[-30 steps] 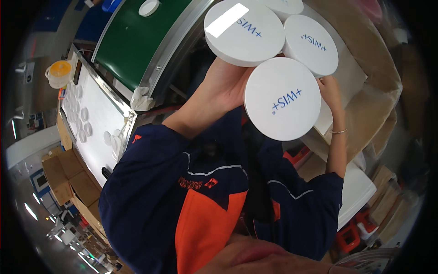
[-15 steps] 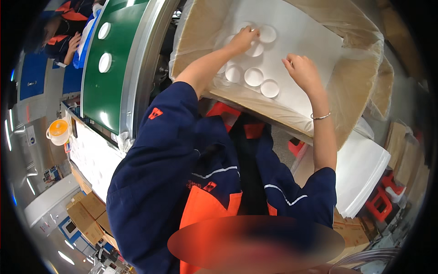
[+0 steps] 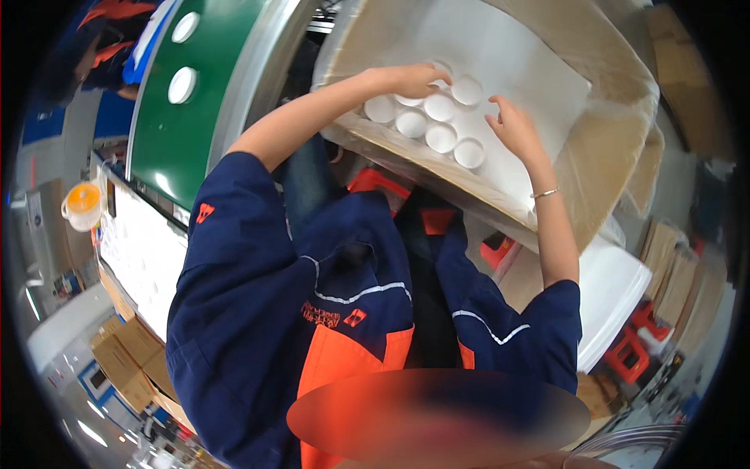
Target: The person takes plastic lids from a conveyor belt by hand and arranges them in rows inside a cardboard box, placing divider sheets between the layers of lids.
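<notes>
Several shallow round white lids [image 3: 441,137] lie in a close cluster on a white sheet [image 3: 527,59] inside a large lined carton [image 3: 605,148]. My left hand [image 3: 418,80] reaches across the far part of the cluster, fingers a little apart and bent down beside the lids. It hides part of the lids beneath it, and I see none lifted. To the right of the cluster, my right hand [image 3: 514,131] hovers over the bare sheet. Its index finger and thumb are apart with nothing between them.
On the left, a green conveyor belt [image 3: 211,59] with a metal side rail carries more white lids [image 3: 183,85]. A stack of white sheets [image 3: 613,289] stands right of the carton, near red plastic stools [image 3: 627,353]. Another person's arm shows at the upper left.
The far lids have come nearer to the front ones, so the cluster is tighter. My left hand has loosened from a pinch. My head view has shifted slightly.
</notes>
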`<state>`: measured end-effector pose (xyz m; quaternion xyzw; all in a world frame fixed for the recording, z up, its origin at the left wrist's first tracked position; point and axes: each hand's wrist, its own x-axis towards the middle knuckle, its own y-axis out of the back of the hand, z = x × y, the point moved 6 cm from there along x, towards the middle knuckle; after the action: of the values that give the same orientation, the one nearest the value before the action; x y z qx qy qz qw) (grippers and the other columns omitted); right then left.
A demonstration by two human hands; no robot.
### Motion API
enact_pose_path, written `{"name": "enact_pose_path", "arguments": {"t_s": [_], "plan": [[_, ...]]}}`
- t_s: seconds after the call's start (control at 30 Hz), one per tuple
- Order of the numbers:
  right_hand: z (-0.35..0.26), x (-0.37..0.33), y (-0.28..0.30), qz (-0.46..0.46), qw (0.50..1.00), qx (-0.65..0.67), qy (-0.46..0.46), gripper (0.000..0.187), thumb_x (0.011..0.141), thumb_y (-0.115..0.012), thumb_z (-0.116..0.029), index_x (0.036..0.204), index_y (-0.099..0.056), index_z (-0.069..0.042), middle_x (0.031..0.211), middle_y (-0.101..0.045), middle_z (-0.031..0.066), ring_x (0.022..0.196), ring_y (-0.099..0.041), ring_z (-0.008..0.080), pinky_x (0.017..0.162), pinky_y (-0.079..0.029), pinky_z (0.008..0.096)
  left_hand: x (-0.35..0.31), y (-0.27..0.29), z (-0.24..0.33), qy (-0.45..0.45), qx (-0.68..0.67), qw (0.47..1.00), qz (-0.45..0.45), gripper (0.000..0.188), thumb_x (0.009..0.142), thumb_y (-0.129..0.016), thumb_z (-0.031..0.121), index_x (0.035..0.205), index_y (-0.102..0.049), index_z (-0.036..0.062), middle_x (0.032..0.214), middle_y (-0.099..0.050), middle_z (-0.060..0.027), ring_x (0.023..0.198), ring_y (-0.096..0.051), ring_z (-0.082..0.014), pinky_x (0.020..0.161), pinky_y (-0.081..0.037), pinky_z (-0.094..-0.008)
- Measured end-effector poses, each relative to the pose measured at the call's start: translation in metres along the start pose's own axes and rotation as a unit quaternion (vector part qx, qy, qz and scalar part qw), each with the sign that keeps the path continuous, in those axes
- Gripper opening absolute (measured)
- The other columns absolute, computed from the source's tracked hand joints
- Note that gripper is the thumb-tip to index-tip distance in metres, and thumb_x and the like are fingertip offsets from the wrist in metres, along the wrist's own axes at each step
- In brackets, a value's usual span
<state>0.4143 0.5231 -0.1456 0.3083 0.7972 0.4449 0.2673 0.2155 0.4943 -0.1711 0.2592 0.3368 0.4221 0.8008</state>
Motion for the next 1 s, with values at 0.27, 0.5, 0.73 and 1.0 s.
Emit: {"name": "enact_pose_path", "arguments": {"t_s": [0.27, 0.5, 0.73, 1.0], "plan": [[-0.007, 0.057, -0.073, 0.029, 0.981, -0.122, 0.146, 0.048, 0.082, -0.061, -0.016, 0.127, -0.044, -0.011, 0.101, -0.056, 0.0192, 0.096, -0.053, 0.0365, 0.082, -0.044, 0.0449, -0.272, 0.161, 0.02, 0.064, 0.192, 0.875, 0.44, 0.034, 0.083, -0.052, 0.009, 0.117, -0.053, 0.0106, 0.117, -0.052, -0.0133, 0.112, -0.046, -0.0323, 0.097, -0.036, -0.0419], [0.087, 0.075, -0.087, 0.044, 0.988, -0.109, 0.099, 0.028, 0.084, -0.058, -0.018, 0.109, -0.051, -0.011, 0.095, -0.058, 0.0222, 0.089, -0.056, 0.0392, 0.077, -0.045, 0.0476, -0.43, 0.184, -0.224, 0.304, 0.219, 0.799, 0.469, 0.041, 0.078, -0.055, 0.004, 0.118, -0.049, 0.0109, 0.105, -0.057, -0.0191, 0.101, -0.055, -0.0337, 0.08, -0.046, -0.044], [0.194, -0.073, -0.078, -0.142, 0.978, -0.071, -0.138, 0.028, 0.084, -0.056, -0.026, 0.106, -0.052, -0.01, 0.097, -0.061, 0.0232, 0.094, -0.057, 0.0384, 0.081, -0.045, 0.0447, -0.371, 0.247, -0.234, 0.18, 0.316, 0.782, 0.507, 0.036, 0.082, -0.058, 0.01, 0.117, -0.051, 0.0084, 0.09, -0.058, -0.0214, 0.086, -0.058, -0.0359, 0.074, -0.046, -0.0435], [0.126, -0.098, -0.116, -0.381, 0.916, 0.006, -0.127, 0.038, 0.084, -0.051, -0.04, 0.111, -0.058, -0.014, 0.108, -0.062, 0.0169, 0.102, -0.057, 0.0307, 0.088, -0.043, 0.0373, -0.356, 0.259, -0.258, 0.248, 0.344, 0.824, 0.376, 0.024, 0.087, -0.055, 0.023, 0.096, -0.056, 0.0012, 0.092, -0.061, -0.018, 0.085, -0.059, -0.0381, 0.071, -0.047, -0.0431]]}}
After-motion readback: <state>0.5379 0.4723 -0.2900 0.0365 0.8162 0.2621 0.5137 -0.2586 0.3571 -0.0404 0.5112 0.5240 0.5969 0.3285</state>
